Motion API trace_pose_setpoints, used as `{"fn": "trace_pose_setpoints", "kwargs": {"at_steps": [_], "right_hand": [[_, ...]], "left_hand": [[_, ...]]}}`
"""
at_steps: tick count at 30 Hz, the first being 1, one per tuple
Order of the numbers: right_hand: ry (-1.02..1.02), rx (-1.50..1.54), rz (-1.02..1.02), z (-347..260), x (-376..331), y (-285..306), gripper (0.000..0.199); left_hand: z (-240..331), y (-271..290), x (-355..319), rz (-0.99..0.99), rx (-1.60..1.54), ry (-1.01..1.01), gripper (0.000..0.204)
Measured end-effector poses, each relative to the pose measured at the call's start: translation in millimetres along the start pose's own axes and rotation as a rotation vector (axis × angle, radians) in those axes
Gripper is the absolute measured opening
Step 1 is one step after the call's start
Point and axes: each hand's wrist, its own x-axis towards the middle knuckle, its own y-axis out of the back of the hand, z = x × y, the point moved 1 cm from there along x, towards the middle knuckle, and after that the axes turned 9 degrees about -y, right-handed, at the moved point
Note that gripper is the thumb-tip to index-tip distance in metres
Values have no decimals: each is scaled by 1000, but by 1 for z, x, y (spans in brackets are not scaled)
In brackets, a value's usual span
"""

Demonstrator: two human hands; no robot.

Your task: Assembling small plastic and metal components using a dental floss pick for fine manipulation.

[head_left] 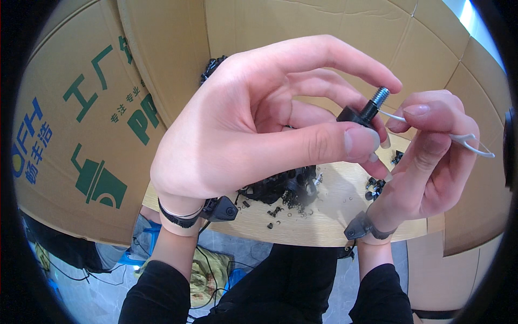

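Observation:
My left hand [237, 124] is raised in front, its thumb and fingers closed on a black screw with a wide round head and a silver threaded end [369, 112]. The thread points up and to the right. My right hand [434, 162] pinches a white floss pick [465, 140] between thumb and fingers. Its forked end sticks out to the right, and its thin tip reaches left to the screw, close below the thread. Whether the tip touches the screw, I cannot tell. Each wrist wears a dark strap with a small black device.
Below my hands is a light wooden table [324, 227] with a heap of black parts [280, 186], scattered small rings and more black pieces [374, 189] at the right. Cardboard walls [162, 48] stand around it. Cables and a yellowish sack [216, 275] lie on the floor.

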Motion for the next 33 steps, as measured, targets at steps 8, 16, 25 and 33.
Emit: {"fn": "trace_pose_setpoints", "kwargs": {"at_steps": [8,16,25,33], "right_hand": [[31,-65,-91,2,3,8,26],[42,-60,-116,-4,3,7,26],[110,-16,-17,-4,7,-1,23],[2,1,-143,7,6,-3,34]], "left_hand": [[-2,2,0,-4,38,-29,50],[0,0,-2,42,36,-62,49],[9,-6,-3,112,156,45,49],[-5,7,-2,54,517,-69,55]]}}
